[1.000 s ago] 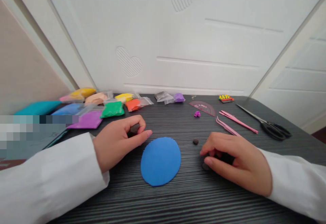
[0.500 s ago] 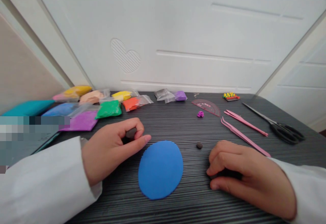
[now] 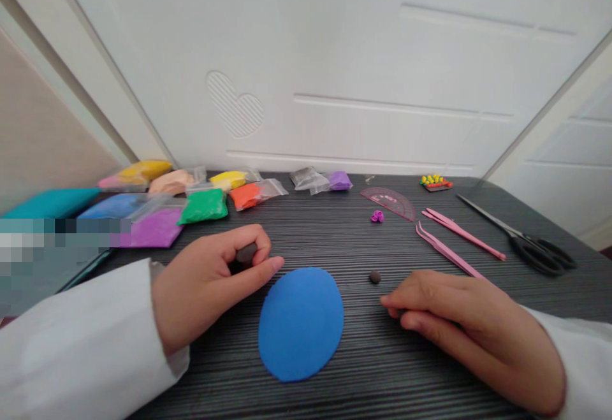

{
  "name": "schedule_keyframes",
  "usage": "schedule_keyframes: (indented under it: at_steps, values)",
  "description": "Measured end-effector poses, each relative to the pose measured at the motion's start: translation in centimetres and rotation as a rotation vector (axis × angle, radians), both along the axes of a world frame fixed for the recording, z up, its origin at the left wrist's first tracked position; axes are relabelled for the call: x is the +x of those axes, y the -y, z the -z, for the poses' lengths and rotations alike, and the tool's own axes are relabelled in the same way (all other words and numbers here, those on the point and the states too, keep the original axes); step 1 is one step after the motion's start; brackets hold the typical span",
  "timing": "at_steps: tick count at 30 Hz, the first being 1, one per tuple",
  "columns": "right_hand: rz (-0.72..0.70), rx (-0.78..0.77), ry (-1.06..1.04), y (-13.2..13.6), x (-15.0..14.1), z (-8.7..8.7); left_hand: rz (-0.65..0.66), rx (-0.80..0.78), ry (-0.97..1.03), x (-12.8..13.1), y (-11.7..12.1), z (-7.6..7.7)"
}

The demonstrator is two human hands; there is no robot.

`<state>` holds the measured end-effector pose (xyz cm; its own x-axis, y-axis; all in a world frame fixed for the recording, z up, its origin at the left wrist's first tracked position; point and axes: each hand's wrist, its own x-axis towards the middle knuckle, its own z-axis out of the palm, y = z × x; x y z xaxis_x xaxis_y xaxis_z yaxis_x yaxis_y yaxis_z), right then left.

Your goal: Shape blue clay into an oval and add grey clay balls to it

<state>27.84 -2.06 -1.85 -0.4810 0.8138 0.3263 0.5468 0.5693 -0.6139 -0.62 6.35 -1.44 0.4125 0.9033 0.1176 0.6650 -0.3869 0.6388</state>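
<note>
My left hand (image 3: 215, 286) is curled round a lump of dark clay (image 3: 247, 253), which shows between the index finger and thumb. Just right of that thumb, a flat blue clay oval (image 3: 301, 324) lies on the table. My right hand (image 3: 468, 331) rests low over the table to the right of the oval, thumb and fingers drawn together. Whatever is under those fingertips is hidden. A small dark clay ball (image 3: 375, 276) sits on the table, slightly beyond the right fingertips and apart from them.
Clay packets line the back left, among them a green packet (image 3: 204, 206) and an orange packet (image 3: 246, 195). Farther right lie a purple clay bit (image 3: 377, 216), a pink protractor (image 3: 389, 202), pink tweezers (image 3: 449, 251), a second pink tool (image 3: 466, 234), scissors (image 3: 535, 251) and a small colourful piece (image 3: 436, 183).
My right hand's fingers have closed together, covering the dark piece seen beneath them a second ago. My left hand keeps its hold on the clay. The whole view has shifted slightly.
</note>
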Motion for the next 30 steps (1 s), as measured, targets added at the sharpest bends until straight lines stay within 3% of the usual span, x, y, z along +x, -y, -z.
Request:
schedule_keyframes:
  at_steps: [3, 8, 12, 17, 21, 26, 30]
  values:
    - [-0.032, 0.006, 0.009, 0.1, 0.0, -0.2, 0.003, 0.008, -0.003, 0.0, -0.1, 0.1]
    - [0.044, 0.024, 0.010, 0.2, -0.1, 0.0, 0.007, 0.022, 0.012, 0.0, -0.1, 0.0]
    - [-0.062, 0.039, 0.013, 0.1, -0.2, 0.1, 0.005, 0.012, 0.012, 0.1, 0.0, 0.1]
    - [-0.127, 0.221, 0.276, 0.5, -0.6, -0.1, 0.017, 0.026, -0.002, 0.1, -0.1, 0.1]
    - [-0.103, 0.292, 0.379, 0.5, -0.5, -0.4, 0.022, 0.028, -0.008, 0.2, -0.1, -0.1]
    - [0.120, 0.320, 0.526, -0.4, 0.4, -0.5, 0.029, 0.051, 0.039, 0.5, 0.1, -0.3]
    - [0.096, 0.306, 0.577, -0.7, 0.5, -0.4, 0.024, 0.049, 0.020, 0.7, 0.4, -0.6]
